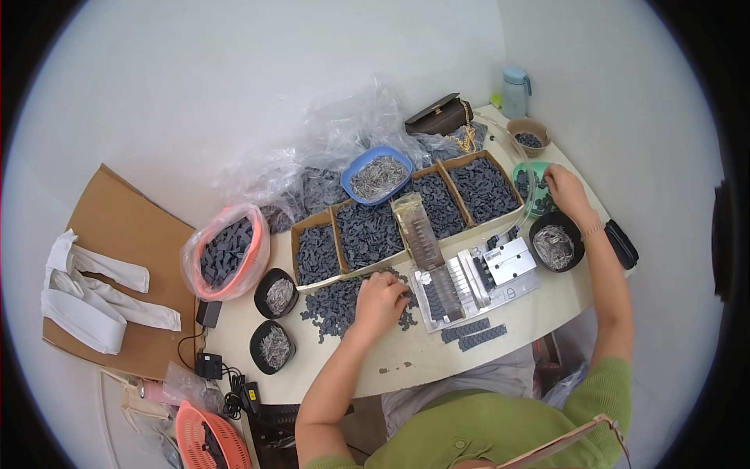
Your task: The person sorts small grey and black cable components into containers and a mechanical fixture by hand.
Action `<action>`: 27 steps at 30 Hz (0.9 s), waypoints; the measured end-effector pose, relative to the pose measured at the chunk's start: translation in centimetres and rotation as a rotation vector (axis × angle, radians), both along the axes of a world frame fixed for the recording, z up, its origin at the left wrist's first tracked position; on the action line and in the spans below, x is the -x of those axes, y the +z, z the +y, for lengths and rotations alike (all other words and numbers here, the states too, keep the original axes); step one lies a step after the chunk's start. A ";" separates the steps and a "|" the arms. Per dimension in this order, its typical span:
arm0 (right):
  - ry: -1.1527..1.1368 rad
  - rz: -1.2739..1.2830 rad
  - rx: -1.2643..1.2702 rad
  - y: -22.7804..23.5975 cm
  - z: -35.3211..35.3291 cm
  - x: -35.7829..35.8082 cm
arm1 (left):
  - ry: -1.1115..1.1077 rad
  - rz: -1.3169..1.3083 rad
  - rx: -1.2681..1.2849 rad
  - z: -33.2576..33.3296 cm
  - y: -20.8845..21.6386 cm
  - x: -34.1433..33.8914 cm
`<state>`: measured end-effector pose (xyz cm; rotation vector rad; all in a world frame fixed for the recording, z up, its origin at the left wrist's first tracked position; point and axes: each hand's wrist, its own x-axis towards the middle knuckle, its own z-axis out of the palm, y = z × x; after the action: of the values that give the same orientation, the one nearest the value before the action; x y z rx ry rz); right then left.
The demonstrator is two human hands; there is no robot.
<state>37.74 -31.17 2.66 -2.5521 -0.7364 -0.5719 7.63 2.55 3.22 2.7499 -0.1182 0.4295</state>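
My left hand (380,302) is closed over a loose pile of small dark grey plastic pieces (332,307). Its fingertips point toward the metal fixture (512,262), and whatever they hold is too small to make out. At the far right, my right hand (566,190) reaches over a green bowl (519,169) with more dark pieces inside. Those fingers are curled down at its rim, and their tips are partly hidden. A clear upright holder (419,234) stands at the fixture's left part. Two rows of joined dark pieces (478,334) lie just in front of the fixture.
Behind the pile runs a divided cardboard box (344,275) full of dark pieces, with a blue basin (344,177) of metal pins on it. Black bowls (264,300) of pins stand left, another (576,256) right. A pink basket (254,266), handbag (437,117) and bottle (516,95) sit around.
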 end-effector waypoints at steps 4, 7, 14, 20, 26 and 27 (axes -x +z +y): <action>0.303 0.266 -0.369 3.3 4.3 6.6 | 0.034 -0.014 -0.081 0.1 -1.4 0.1; 0.677 0.358 -0.255 3.7 7.2 11.2 | 0.077 -0.106 0.092 -0.1 -1.6 -0.5; 0.921 0.444 -0.159 1.5 12.7 15.7 | 0.008 0.071 0.672 -1.3 -1.8 -1.6; 0.851 0.380 -0.081 1.1 13.3 16.2 | -0.004 -0.198 0.244 -2.0 -2.8 -2.0; 0.813 0.368 -0.215 1.4 13.4 16.8 | -0.012 -0.259 0.099 -3.0 -3.1 -1.1; 0.830 0.412 -0.214 1.5 13.4 16.7 | -0.010 -0.248 0.066 -3.1 -2.8 -0.8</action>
<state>21.04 -17.79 4.14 -1.8312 -1.3540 0.1401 8.48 -0.53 0.40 2.6198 -0.1758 0.7567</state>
